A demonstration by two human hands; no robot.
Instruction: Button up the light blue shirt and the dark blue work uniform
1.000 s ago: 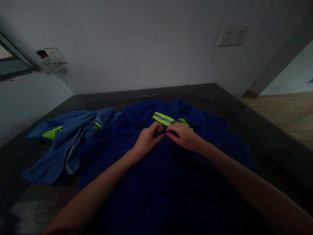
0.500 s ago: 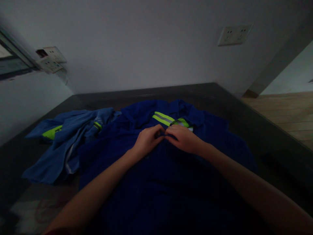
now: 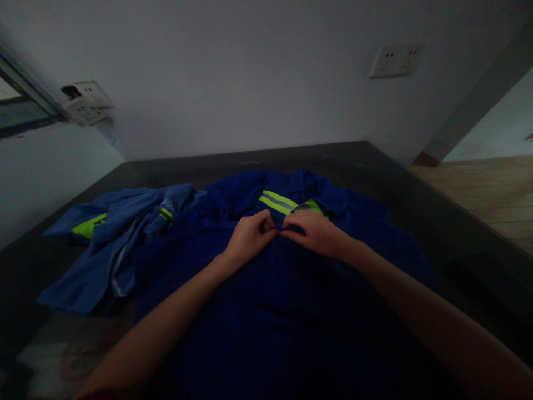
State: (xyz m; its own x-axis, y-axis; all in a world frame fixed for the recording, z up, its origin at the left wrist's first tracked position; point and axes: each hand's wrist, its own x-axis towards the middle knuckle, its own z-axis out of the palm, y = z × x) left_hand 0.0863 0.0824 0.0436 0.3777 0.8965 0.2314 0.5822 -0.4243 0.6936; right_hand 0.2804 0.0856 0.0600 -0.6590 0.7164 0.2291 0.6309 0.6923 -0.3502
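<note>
A dark blue work jacket (image 3: 233, 316) lies spread over the dark table, with a yellow-green and silver reflective strip (image 3: 278, 202) across its upper part. My left hand (image 3: 250, 233) pinches the cloth near the jacket's middle, thumb against fingers. Close beside it, my right hand (image 3: 313, 231) pinches the same area from the other side, just below the strip. The fingertips nearly meet over a small fold. Any button or fastening between them is too dark and small to make out.
To the left lies a lighter blue garment (image 3: 120, 233) with yellow-green patches. A dark table (image 3: 166, 166) meets a white wall bearing a double socket (image 3: 398, 59); more sockets (image 3: 89, 103) are at the left corner. A pale plastic bag (image 3: 50, 355) lies at lower left.
My hands stay at nearly the same spot on the jacket. The fingertips have shifted slightly, and the right hand sits a touch farther from the left.
</note>
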